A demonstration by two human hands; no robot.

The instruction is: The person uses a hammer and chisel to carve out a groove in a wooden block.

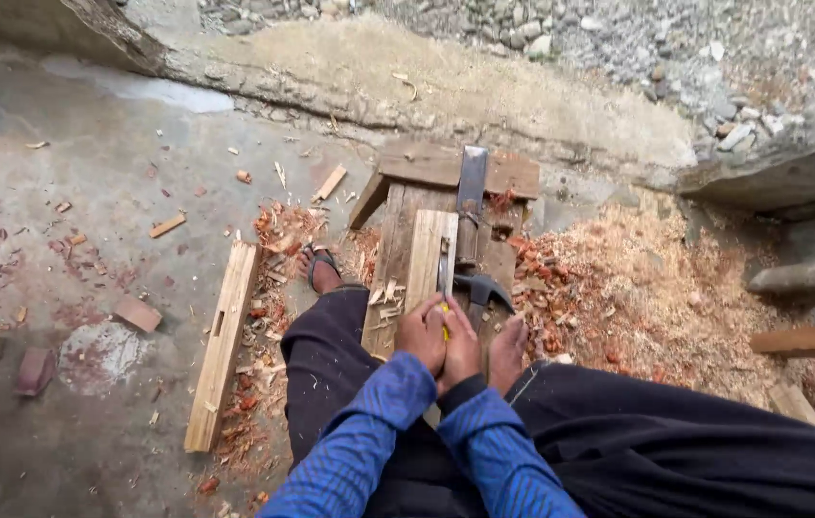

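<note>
Far left on the concrete floor [91,249]: two reddish brick-like fragments, one [137,313] near the middle left and one [35,371] below it; the floor's left and bottom edges are cut off by the frame. Small offcuts lie scattered, among them one short stick [167,226] and another [330,182].

Next right, one long pale wooden batten [222,343] with a slot cut in it lies flat, flanked by red-brown shavings [273,240].

Centre: a low wooden work block [446,171] carries one pale plank [429,257] laid lengthwise and a dark metal blade [471,197] across its far end. Two bare feet brace it, the left foot [321,272] in a sandal, the right foot [507,353] at the near right edge. A dark hammer-like head [480,288] lies just beside the plank; its handle is hidden.

The left hand [423,334] and right hand [461,347] are pressed together at the plank's near end, both with grip closed round a yellow-handled tool [445,324]. Only a sliver of yellow and a thin metal shank show; its kind cannot be told.

Right: a broad heap of sawdust [638,278]. Beyond it, one timber piece [813,339] and a grey rounded bar [807,273], both cut off at the right edge.
</note>
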